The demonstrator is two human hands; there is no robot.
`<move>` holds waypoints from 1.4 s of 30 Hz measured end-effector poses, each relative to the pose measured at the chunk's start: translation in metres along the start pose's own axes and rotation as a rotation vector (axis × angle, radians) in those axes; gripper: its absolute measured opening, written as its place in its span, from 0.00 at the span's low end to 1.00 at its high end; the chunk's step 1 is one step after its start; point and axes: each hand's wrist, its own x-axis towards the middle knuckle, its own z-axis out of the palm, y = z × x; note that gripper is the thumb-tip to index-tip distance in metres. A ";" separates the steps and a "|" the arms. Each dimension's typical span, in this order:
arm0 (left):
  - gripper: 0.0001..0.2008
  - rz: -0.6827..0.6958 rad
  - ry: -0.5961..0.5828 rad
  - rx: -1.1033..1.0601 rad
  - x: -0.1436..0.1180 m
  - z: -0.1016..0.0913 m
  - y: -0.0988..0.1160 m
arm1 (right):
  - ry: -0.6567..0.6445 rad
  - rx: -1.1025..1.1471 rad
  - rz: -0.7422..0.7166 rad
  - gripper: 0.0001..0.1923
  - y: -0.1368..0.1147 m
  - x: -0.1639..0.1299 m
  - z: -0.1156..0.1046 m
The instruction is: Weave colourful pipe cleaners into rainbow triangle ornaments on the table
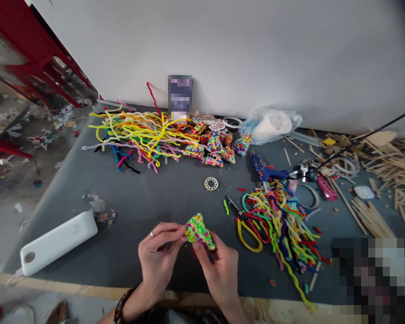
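Both hands hold a small, multicoloured triangular piece (199,231), apparently woven from pipe cleaners, above the front part of the grey table. My left hand (161,249) pinches its left corner between thumb and fingertips. On the other side, my right hand (220,263) grips the lower right edge with thumb and fingers. Just right of the hands lie scissors with red and yellow handles (249,231), blades apart. A short green pipe cleaner bit (226,207) is near their tips. Several similar woven pieces (215,143) are grouped at the back.
Long pipe cleaners (131,130) are heaped at the back left, cut ones (286,225) at the right. A blue glue gun (268,171), a ring (211,183), a white power bank (59,243), a plastic bag (273,126) and wooden sticks (371,218) also lie on the table (148,193).
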 end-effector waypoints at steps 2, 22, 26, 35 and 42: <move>0.05 0.019 0.017 0.009 0.000 0.001 0.001 | 0.005 -0.058 -0.037 0.13 0.001 -0.001 0.000; 0.21 -0.154 -0.322 -0.216 0.002 -0.006 -0.010 | -0.080 -0.071 -0.124 0.13 -0.006 0.003 -0.003; 0.14 -0.109 -0.220 -0.218 -0.006 -0.002 -0.009 | -0.088 -0.090 -0.141 0.14 -0.008 0.005 -0.001; 0.29 -0.255 -0.103 -0.398 -0.011 0.006 -0.009 | 0.054 -0.072 -0.130 0.09 0.004 0.005 -0.005; 0.28 -0.394 -0.171 -0.361 -0.015 0.006 -0.010 | 0.045 -0.258 -0.241 0.08 0.001 0.006 -0.014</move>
